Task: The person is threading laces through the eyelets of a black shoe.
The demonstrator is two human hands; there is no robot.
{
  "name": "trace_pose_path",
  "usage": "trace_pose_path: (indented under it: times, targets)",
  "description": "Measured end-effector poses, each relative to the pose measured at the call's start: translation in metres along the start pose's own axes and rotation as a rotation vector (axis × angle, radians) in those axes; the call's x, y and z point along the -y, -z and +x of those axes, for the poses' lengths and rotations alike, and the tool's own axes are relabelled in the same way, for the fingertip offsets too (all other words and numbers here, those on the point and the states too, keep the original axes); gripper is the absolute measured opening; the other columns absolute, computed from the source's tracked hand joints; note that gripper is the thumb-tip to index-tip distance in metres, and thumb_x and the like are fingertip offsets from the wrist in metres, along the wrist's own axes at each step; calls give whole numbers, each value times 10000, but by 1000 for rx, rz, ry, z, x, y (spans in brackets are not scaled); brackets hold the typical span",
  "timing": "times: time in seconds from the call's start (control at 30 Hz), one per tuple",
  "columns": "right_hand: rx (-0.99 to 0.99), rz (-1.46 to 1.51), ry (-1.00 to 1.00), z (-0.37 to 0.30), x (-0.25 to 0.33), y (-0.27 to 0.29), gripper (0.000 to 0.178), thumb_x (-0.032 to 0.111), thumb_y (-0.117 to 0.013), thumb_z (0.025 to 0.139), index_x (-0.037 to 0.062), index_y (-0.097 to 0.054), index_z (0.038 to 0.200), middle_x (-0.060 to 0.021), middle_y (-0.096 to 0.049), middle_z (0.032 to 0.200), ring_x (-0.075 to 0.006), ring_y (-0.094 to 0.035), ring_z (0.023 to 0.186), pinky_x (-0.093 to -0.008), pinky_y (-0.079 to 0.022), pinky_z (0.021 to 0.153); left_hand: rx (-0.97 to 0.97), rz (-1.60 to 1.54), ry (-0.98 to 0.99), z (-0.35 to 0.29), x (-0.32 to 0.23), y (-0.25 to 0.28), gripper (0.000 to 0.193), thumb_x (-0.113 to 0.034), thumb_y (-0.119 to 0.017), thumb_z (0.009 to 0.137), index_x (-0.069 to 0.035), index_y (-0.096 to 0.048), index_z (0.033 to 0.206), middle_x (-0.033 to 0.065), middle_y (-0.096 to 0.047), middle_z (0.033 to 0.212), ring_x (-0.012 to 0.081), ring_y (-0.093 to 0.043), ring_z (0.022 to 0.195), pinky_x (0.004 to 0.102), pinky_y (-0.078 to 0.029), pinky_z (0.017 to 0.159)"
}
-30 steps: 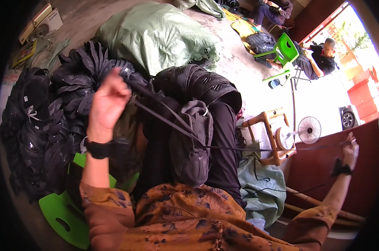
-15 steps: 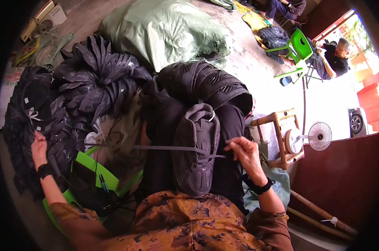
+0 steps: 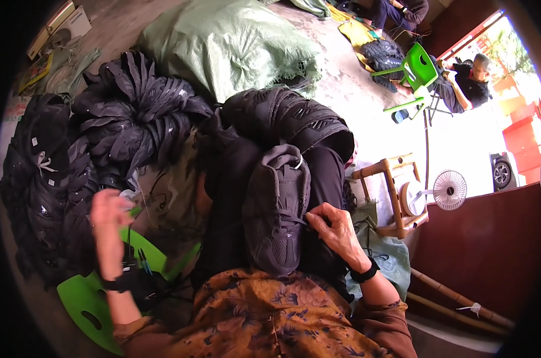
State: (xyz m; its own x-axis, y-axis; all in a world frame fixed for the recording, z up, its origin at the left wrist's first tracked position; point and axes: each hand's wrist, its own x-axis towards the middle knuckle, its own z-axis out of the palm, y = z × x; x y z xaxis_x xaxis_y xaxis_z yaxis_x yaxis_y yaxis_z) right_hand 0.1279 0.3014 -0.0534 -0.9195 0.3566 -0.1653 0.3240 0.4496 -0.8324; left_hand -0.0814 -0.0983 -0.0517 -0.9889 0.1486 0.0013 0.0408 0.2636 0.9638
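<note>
A dark grey shoe upper (image 3: 275, 238) lies across my lap, its toe toward me. The dark flat shoelace (image 3: 288, 218) crosses its front. My right hand (image 3: 336, 230) is closed in a pinch at the shoe's right edge, on the lace's end. Out to the left, my left hand (image 3: 110, 212) is raised above the green plastic chair (image 3: 145, 247); motion smears its fingers, so I cannot make out whether they hold the lace. A stack of black shoe uppers (image 3: 288, 119) rests over my knees, just beyond the grey one.
Piles of black uppers (image 3: 133, 113) lie at the left. A pale green sack (image 3: 223, 45) stands behind them. To the right are a bamboo stool (image 3: 390, 197), a small white fan (image 3: 449, 190) and bamboo poles (image 3: 455, 298). Other people sit far off near a green chair (image 3: 421, 64).
My left hand has come inward from the far left, and the lace no longer shows stretched out in a straight line. My right hand has moved in to the shoe's edge.
</note>
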Motion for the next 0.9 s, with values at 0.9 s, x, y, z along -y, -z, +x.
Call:
trace_pose_path:
  times: [0.9]
  targets:
    - [34, 229, -82, 4, 0, -13, 199, 171, -662, 942, 3, -585, 871, -30, -610, 653, -74, -544, 534, -226, -432, 470, 384, 213, -542, -56, -48, -193, 78, -34, -670, 855, -46, -596, 879, 83, -636, 786, 267, -663, 714, 340, -525, 589]
